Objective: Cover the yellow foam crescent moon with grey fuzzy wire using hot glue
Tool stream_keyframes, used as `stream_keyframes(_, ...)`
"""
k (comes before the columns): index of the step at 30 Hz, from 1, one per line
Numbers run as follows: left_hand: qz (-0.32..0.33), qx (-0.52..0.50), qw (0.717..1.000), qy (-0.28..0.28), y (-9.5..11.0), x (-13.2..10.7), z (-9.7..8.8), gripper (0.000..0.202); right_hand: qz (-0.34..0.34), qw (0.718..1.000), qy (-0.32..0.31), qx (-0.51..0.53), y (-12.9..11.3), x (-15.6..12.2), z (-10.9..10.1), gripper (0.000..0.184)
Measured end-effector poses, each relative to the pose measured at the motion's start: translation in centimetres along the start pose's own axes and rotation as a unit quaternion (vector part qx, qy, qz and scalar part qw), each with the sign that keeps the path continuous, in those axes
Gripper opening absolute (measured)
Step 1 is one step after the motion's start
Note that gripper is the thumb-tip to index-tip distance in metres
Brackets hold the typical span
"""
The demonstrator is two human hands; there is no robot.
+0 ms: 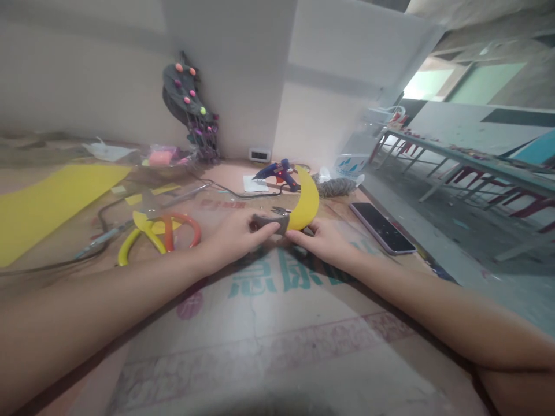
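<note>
A flat yellow crescent (307, 199) stands upright between my hands above the middle of the table. Grey yarn-like material (280, 219) covers its left end. My left hand (243, 231) is closed on that grey end, thumb on the near side. The fingers of my right hand (323, 240) pinch the crescent's lower edge, close beside the left thumb. Small dark metal tips show just behind the grey end; what they belong to is hidden. Past the crescent lie a blue glue gun (275, 171) with a red light and a bundle of grey yarn (337, 186).
Yellow and orange tool handles (147, 234) lie to the left, near a yellow sheet (56, 199) and a cord. A phone (382, 227) rests by the right table edge. Against the wall are a grey crescent ornament (176, 95) with coloured balls and a small digital display (259, 154).
</note>
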State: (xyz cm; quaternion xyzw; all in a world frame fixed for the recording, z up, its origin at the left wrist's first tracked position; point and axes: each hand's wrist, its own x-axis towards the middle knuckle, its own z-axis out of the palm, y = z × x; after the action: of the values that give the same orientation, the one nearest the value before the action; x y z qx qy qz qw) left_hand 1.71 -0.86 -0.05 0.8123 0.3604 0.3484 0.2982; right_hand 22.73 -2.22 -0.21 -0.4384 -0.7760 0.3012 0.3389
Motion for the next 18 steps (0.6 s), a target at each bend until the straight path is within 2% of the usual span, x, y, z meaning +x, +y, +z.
stream_keyframes(4,-0.009,-0.010,1.000,-0.001,-0.12,0.03,0.02,0.030,0.024,1.000,-0.007,-0.007,-0.02,-0.09,-0.07,0.019)
stream_keyframes(13,-0.049,0.006,0.999,0.013,-0.45,0.23,-0.11,0.037,0.053,0.998,0.020,-0.017,0.11,0.23,-0.51,0.018)
stream_keyframes(18,-0.076,0.014,0.997,0.026,-0.67,0.38,-0.22,0.039,0.061,0.997,0.026,0.045,0.05,0.14,-0.42,0.021)
